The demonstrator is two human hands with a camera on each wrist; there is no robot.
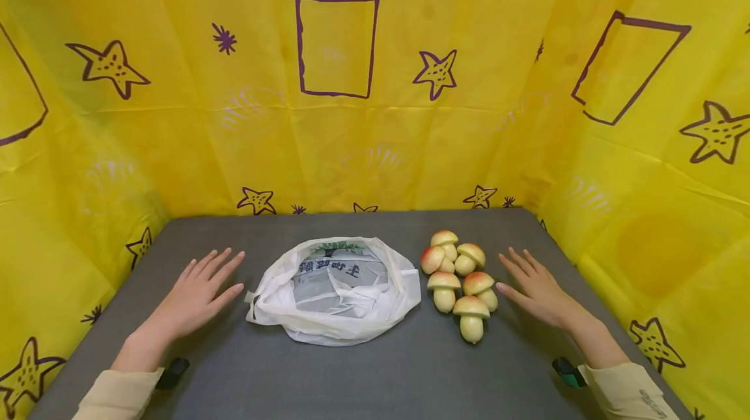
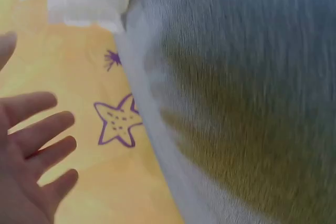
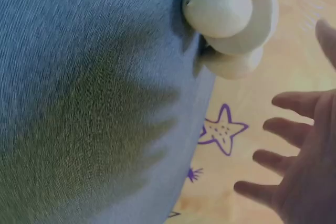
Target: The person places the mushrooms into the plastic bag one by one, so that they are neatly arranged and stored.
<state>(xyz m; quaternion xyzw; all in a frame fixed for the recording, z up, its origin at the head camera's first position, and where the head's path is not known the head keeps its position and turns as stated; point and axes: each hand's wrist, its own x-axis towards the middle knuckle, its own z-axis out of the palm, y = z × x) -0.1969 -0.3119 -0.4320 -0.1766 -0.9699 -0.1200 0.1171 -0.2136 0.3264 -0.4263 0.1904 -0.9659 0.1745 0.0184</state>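
In the head view a white plastic bag (image 1: 346,335) lies on the grey table with its mouth spread wide and dark printing visible inside. Right of it sits a cluster of several mushrooms (image 1: 471,319) with red-yellow caps and pale stems; they look like toy ones. My left hand (image 1: 190,296) is held left of the bag, fingers straight and spread, gripping nothing. On the other side my right hand (image 1: 539,293) hovers beside the mushrooms, fingers extended, apart from them. In the right wrist view some mushrooms (image 3: 218,9) appear at the top, beyond the fingertips.
The grey table (image 1: 375,381) carries the bag and mushrooms. A yellow cloth (image 1: 375,133) with purple stars and frames hangs behind it and along both sides. Each wrist wears a dark strap (image 1: 172,373) below the hand.
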